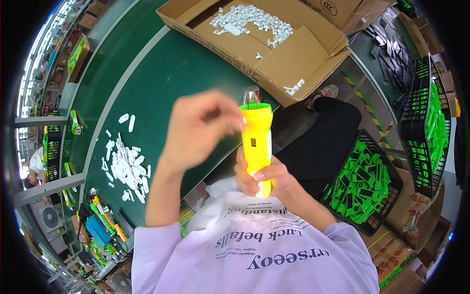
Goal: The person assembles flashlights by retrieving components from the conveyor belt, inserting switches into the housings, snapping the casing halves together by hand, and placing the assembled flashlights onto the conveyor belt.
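Observation:
My right hand (265, 175) is wrapped round the lower body of a yellow flashlight (256, 134), which stands upright in front of my chest. The flashlight's open head has a green inner rim, and a clear part (251, 95) with thin red wires sticks up out of it. My left hand (198, 128) is slightly blurred, with its fingers curled and thumb and fingertips together at the left side of the head. Something small and white shows at those fingertips, too small to name. Left of this hand, a pile of white plastic pieces (128, 166) lies on the green table (156, 83).
A cardboard box (313, 56) with small white parts stands at the far side. At right are a black basket (397, 181) of green parts and another black crate (410, 117). Tools and a blue box (98, 230) sit at left. Someone's shoe (329, 91) shows beyond my knee.

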`<act>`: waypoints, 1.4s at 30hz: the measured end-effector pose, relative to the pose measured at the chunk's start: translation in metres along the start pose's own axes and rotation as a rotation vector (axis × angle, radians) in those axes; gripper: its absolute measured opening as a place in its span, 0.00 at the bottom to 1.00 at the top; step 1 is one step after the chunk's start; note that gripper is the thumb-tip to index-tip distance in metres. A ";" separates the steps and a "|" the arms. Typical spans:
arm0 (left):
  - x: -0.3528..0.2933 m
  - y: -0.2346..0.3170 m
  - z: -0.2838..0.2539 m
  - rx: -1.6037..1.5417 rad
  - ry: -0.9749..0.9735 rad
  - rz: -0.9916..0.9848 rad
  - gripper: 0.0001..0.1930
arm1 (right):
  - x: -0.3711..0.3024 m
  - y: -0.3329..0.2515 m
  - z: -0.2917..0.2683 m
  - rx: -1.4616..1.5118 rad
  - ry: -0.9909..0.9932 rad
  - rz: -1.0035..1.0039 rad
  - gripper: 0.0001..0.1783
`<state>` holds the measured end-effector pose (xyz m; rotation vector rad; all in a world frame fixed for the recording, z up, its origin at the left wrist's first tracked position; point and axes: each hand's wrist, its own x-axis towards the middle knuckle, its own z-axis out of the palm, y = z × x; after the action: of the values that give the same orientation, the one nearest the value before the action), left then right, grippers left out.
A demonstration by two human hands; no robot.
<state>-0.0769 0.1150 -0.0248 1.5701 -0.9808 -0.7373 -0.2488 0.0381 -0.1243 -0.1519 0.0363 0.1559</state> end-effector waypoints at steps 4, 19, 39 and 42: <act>-0.037 -0.015 0.013 0.134 0.036 0.062 0.04 | 0.003 0.002 0.004 -0.021 -0.009 -0.003 0.19; -0.042 -0.005 0.031 0.609 0.182 0.438 0.09 | -0.001 -0.001 0.007 -0.146 0.074 -0.040 0.18; -0.037 -0.020 0.019 0.693 0.183 0.348 0.31 | 0.007 0.006 0.019 -0.677 0.504 -0.302 0.29; -0.037 -0.021 0.021 0.706 0.181 0.351 0.31 | 0.007 0.002 0.008 -1.052 0.588 -0.249 0.28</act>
<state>-0.1084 0.1396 -0.0510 1.9357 -1.4202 0.0188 -0.2423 0.0426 -0.1172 -1.2454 0.5226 -0.1400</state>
